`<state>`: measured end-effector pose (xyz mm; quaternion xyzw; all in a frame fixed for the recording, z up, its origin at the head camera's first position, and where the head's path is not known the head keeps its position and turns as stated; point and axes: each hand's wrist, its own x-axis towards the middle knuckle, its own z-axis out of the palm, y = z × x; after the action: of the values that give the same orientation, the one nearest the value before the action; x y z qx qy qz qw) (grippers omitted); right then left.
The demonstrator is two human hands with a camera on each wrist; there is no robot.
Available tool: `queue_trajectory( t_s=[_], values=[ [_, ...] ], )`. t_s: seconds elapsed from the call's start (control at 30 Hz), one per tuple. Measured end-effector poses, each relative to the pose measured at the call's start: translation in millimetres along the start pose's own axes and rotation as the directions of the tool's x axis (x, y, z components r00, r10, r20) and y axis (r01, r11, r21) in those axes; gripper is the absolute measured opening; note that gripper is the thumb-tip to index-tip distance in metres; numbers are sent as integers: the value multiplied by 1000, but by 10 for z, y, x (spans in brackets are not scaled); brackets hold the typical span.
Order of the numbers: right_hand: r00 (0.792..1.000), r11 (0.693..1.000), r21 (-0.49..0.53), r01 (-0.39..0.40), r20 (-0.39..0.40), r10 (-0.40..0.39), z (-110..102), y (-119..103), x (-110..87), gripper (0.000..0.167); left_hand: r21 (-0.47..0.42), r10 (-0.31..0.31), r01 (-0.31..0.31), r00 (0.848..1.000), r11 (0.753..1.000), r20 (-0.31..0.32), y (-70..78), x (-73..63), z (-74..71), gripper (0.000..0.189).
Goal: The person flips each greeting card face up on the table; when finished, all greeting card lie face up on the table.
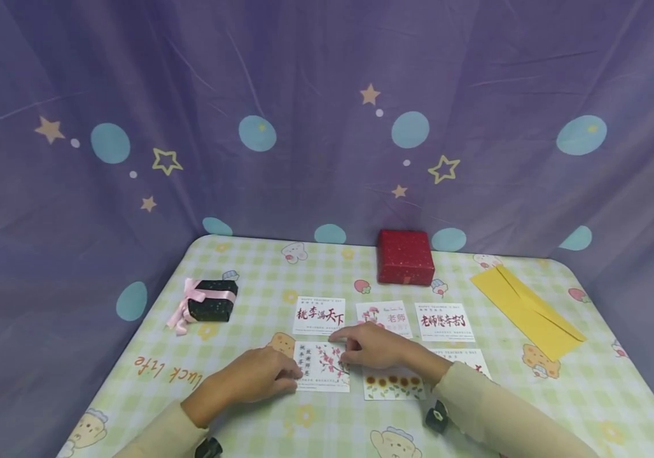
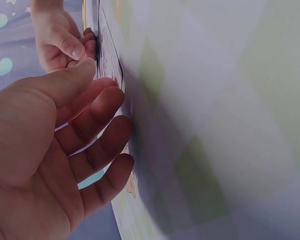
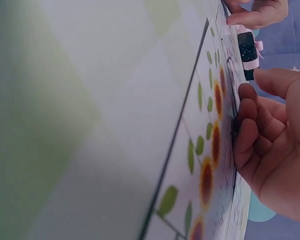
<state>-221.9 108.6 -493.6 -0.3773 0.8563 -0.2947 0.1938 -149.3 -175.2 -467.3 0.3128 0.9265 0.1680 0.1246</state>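
A white card with pink blossom branches and dark characters [image 1: 324,383] lies flat on the table between both hands. My left hand [image 1: 264,375] is at its left edge, fingers relaxed; in the left wrist view, its fingertips [image 2: 121,131] rest at the table surface. My right hand [image 1: 377,346] is over the card's upper right side, its index finger stretched left along the top edge and its other fingers loosely bent. Below the right hand lies a sunflower card [image 1: 394,387], its sunflowers large in the right wrist view. Neither hand visibly grips a card.
Behind lie a card with red characters [image 1: 319,316], a pink flower card [image 1: 398,316] and another red-lettered card [image 1: 445,322]. The right forearm partly covers one more card [image 1: 467,357]. A ribboned black box [image 1: 212,308], red box [image 1: 405,257] and yellow envelope [image 1: 527,312] stand around the checked tablecloth [image 1: 270,273].
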Motion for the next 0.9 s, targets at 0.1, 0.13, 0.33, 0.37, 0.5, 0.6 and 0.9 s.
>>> queue_trajectory(
  t_s=[0.1, 0.13, 0.33, 0.37, 0.5, 0.6, 0.9],
  values=[
    [1000, 1000, 10, -7, -4, 7, 2, -12, -2, 43, 1, 5, -5, 1000, 1000, 9, -3, -1, -5, 18],
    [1000, 1000, 13, -5, -4, 5, 0, -17, -4, 43, 1, 7, -7, 1000, 1000, 14, -5, -5, -7, 18],
    [998, 998, -9, 65, -23, -65, -150, -77, -45, 43, -9, 32, -32, 999, 999, 4, 1, -33, -59, 21],
    [996, 996, -20, 83, -34, -84, -195, -90, -55, 43, -7, 39, -39, 999, 999, -7, 1, -32, -82, 22],
    [988, 990, -68, 127, -75, -132, -375, -167, -114, 42, 18, 82, -81, 994, 997, -71, 10, 11, -225, 25],
    [986, 989, -77, 128, -97, -136, -493, -229, -172, 42, 65, 126, -118, 984, 991, -125, 51, 79, -359, 28],
    [965, 983, -85, 166, -191, -179, -849, -380, -404, 44, 209, 164, -107, 946, 972, -280, 330, 317, -716, 64]
  ],
)
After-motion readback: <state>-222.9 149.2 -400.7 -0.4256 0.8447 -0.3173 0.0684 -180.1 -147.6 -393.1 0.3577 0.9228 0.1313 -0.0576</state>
